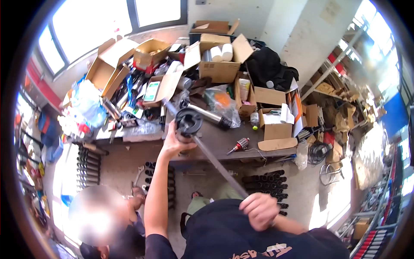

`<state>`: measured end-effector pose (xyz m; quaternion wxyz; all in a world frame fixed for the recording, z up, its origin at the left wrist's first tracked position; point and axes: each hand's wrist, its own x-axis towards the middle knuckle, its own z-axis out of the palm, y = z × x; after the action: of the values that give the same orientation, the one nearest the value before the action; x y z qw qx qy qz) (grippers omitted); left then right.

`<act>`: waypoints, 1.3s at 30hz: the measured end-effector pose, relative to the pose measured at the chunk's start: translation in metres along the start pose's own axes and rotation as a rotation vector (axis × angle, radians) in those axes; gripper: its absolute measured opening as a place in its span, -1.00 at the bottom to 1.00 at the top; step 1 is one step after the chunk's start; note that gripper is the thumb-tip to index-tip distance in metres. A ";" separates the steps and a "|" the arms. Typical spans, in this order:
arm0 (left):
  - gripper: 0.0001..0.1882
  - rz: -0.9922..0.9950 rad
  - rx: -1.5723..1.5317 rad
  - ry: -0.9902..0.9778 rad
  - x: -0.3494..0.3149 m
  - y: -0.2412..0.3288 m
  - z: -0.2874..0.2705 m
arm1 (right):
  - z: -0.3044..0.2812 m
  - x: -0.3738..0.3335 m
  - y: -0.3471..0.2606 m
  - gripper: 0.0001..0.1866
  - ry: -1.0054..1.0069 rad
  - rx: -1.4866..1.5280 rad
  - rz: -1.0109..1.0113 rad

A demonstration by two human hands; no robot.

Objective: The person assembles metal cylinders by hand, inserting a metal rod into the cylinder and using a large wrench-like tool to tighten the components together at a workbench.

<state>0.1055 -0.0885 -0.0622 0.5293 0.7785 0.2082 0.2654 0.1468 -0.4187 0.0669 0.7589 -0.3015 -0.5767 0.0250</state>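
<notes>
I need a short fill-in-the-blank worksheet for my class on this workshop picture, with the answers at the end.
1. The near end of the metal bar is in the ____ hand.
2. The left hand holds a part whose wide, round end is coloured ____.
3. The clear bag on the bench shows something coloured ____ inside.
4. In the picture, the box of white cylinders stands to the ____ of the black cloth.

Answers: right; black; orange; left.

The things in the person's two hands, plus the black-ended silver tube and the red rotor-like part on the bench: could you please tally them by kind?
Long, straight pieces: 2 (grey bar in the right hand, silver tube on the bench)
Black-ringed part in the left hand: 1
Red rotor-like part: 1
Total: 4
</notes>
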 end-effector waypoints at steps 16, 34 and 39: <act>-0.61 0.018 0.303 1.064 0.008 0.013 0.116 | -0.292 -0.182 -0.092 -0.63 1.778 0.288 0.173; -0.14 -0.982 -0.387 0.913 0.255 -0.033 0.223 | -0.391 -0.023 0.017 -0.65 1.217 0.162 0.506; -0.22 -1.139 -0.027 0.853 0.307 -0.133 0.242 | -0.333 -0.022 0.027 -0.67 1.353 0.280 0.486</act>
<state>0.4902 -0.0282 -0.2000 0.4678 0.3702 0.7685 0.2314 0.4447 -0.5484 -0.0164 0.9536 -0.2704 0.1098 0.0745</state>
